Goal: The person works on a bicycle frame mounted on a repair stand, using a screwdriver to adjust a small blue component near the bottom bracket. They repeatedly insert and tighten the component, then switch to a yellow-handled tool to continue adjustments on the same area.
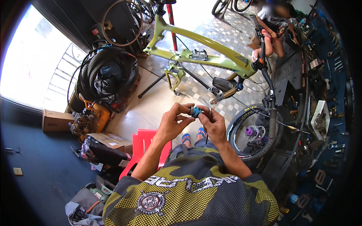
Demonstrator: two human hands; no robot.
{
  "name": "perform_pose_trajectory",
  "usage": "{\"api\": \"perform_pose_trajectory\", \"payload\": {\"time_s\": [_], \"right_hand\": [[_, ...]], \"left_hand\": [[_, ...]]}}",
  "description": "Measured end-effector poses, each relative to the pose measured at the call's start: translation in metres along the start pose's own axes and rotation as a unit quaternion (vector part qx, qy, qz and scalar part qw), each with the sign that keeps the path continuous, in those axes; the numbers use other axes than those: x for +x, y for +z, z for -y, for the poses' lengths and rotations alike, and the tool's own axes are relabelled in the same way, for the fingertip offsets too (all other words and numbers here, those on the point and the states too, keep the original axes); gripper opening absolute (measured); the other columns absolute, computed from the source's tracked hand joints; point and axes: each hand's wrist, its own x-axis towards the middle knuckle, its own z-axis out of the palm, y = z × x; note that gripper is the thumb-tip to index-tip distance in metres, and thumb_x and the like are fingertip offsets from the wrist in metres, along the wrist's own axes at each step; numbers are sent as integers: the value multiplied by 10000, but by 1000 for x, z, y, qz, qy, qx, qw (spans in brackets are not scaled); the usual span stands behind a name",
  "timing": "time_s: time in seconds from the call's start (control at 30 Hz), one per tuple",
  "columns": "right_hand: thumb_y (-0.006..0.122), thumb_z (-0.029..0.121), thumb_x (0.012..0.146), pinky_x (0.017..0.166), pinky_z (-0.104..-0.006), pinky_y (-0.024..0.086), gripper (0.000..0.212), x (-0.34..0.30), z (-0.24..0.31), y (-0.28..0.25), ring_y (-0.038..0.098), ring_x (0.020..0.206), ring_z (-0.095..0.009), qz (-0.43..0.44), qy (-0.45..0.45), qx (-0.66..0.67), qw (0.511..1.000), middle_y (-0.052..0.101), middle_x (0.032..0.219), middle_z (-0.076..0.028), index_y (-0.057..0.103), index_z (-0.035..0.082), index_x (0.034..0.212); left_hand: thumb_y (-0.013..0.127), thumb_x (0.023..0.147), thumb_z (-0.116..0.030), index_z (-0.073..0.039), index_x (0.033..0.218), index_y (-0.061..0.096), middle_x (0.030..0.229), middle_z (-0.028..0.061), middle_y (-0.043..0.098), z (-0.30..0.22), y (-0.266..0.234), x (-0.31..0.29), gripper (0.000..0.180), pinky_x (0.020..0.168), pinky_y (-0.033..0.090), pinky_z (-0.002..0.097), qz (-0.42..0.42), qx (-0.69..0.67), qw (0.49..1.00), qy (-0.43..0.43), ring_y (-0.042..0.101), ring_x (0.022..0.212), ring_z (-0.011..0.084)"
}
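In front of my chest, both hands meet at a small round metal part with blue rings (195, 112). My left hand (173, 122) pinches its grey end between thumb and fingers. My right hand (214, 126) is closed close against the blue side. A thin dark rod-like tool (210, 106) runs through the right hand's fingers, and its lower end shows beneath them; its exact kind cannot be made out. Beyond my hands, a yellow-green bicycle frame (211, 39) is held up on a stand with a red post (171, 22).
A bicycle wheel (254, 132) stands to the right, beside a tool-covered bench and wall (332, 124). At left are a red plastic chair (145, 141), a cardboard box (109, 141), an orange machine (96, 116) and piled tyres (107, 75). Another person (277, 22) sits at far right.
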Motion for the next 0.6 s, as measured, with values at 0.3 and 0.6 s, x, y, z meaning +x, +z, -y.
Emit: {"api": "perform_pose_trajectory", "payload": {"time_s": [0.3,0.6], "right_hand": [[665,95,1014,559,-144,341,376,14,21,-19,481,737,21,28,16,28,999,716,1076,-8,606,-14,1369],[646,114,1025,481,-154,315,395,18,23,-34,457,622,35,31,-24,11,999,724,1054,-3,586,-2,1397]], "left_hand": [[741,876,93,35,1295,561,1228,153,683,-7,17,27,459,885,612,269,-22,-112,993,-28,697,1068,169],[793,846,49,2,1218,689,1195,102,691,-1,34,37,388,772,605,235,-30,-69,996,-38,679,992,131]]}}
